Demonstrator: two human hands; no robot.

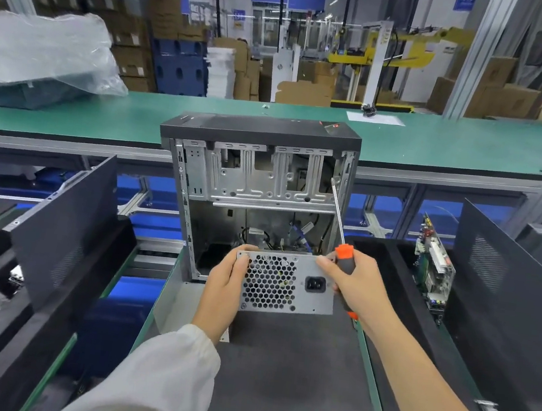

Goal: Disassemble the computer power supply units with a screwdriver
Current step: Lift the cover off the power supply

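A grey metal power supply unit (pixel 287 284), with a honeycomb fan grille and a black power socket, is held in front of the open computer case (pixel 258 183). My left hand (pixel 223 288) grips its left edge. My right hand (pixel 355 284) holds its right edge and also grips a screwdriver (pixel 343 248) with an orange and black handle. The shaft points up and away, with its tip at the case's upper right inner frame. The case stands on its end on a dark mat (pixel 292 378), its side open toward me, with loose cables inside.
Dark side panels (pixel 65 228) lean in a bin on the left. On the right, another dark panel (pixel 508 292) and a green circuit board (pixel 433 266) stand in a bin. A green conveyor table (pixel 441 144) runs behind the case, with a plastic-wrapped item (pixel 39 54) at its left.
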